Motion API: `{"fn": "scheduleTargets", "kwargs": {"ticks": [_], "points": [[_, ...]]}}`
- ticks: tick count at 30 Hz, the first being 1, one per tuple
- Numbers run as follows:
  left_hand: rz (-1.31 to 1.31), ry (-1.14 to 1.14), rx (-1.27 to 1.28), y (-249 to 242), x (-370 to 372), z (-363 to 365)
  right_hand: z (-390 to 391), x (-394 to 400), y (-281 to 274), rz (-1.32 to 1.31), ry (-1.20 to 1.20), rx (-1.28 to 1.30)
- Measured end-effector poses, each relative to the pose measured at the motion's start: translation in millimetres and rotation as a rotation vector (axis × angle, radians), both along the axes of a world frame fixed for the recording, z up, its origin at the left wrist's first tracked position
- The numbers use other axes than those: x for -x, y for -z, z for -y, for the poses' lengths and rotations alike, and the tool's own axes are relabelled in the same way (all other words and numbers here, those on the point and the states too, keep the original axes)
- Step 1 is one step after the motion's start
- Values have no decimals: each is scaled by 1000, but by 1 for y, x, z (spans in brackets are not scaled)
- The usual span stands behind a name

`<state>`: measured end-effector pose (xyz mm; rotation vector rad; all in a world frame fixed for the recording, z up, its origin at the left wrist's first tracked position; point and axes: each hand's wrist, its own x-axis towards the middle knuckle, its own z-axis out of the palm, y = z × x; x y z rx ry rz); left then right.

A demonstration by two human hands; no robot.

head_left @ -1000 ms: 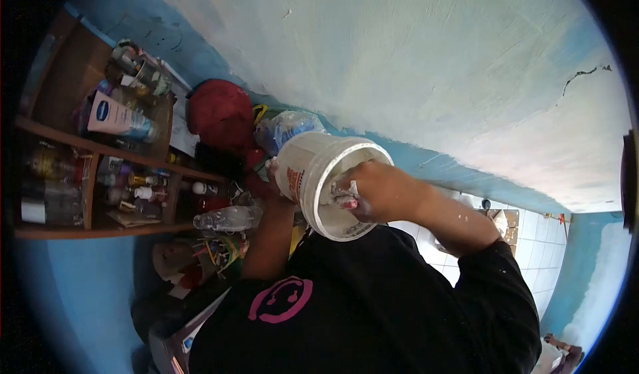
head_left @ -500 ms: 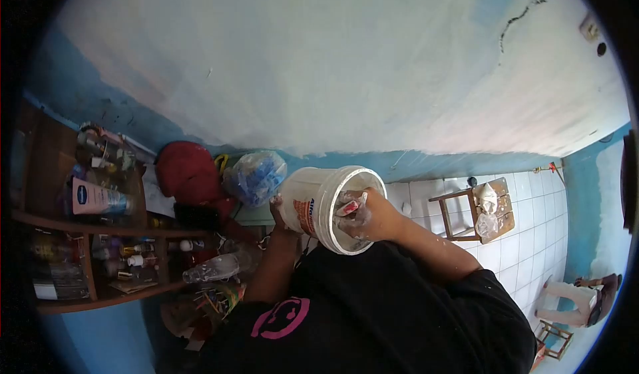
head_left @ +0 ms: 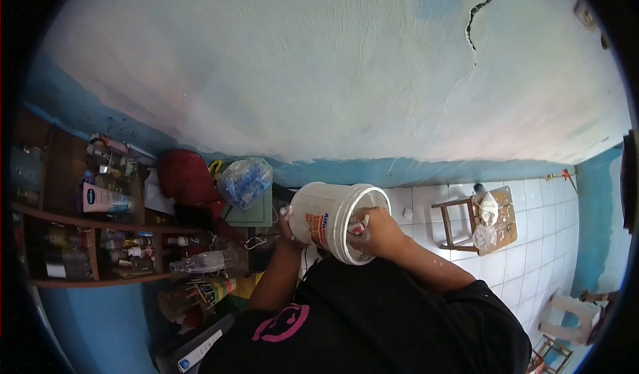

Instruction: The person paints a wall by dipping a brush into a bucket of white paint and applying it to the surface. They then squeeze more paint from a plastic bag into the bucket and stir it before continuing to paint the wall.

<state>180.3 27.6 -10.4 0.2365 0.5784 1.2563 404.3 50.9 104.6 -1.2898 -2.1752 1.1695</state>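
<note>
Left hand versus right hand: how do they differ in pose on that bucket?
The left hand is at the base end of the bucket; the right hand is at its open mouth. The left hand lies outside it, while the right hand reaches partly inside. Both are smeared white.

Lotion tube (head_left: 103, 198) on brown shelf (head_left: 65, 158); wooden stool (head_left: 508, 224) on white tiles (head_left: 534, 241).

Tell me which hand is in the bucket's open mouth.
The right hand; the left hand is outside, at the opposite end of the white bucket.
</note>
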Motion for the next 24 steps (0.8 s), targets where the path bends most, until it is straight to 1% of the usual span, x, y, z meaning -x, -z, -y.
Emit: {"fn": "scheduleTargets", "kwargs": {"ticks": [1,3,4,6,7,10,11,14,15,18,22,24], "points": [[35,-14,35,-1,-3,1,-1,-4,4,-10,-23,-18],[-69,-23,-1,2,-8,0,-5,-13,6,-29,-76,-11],[-121,-26,-11,5,-11,2,-7,-15,16,-125,-61,-1],[9,-18,-13,18,-18,9,-12,-17,36,-315,-18,25],[72,-10,-16,23,-20,11,-12,-23,40,-380,-17,83],[98,-41,-161,6,-41,16,-11,-20,77,-609,-26,304],[110,-75,-147,3,-44,18,-14,-17,79,-736,-11,437],[110,-138,-117,0,-48,22,-28,-29,68,-635,-95,472],[85,-134,-103,3,-45,23,-28,-33,62,-655,-73,458],[-15,-144,-99,-3,-47,23,-36,-44,57,-363,-256,194],[-66,-119,-114,5,-46,23,-36,-52,64,-158,-385,101],[-99,-152,1,15,-40,23,-41,-54,60,-91,-451,96]]}}
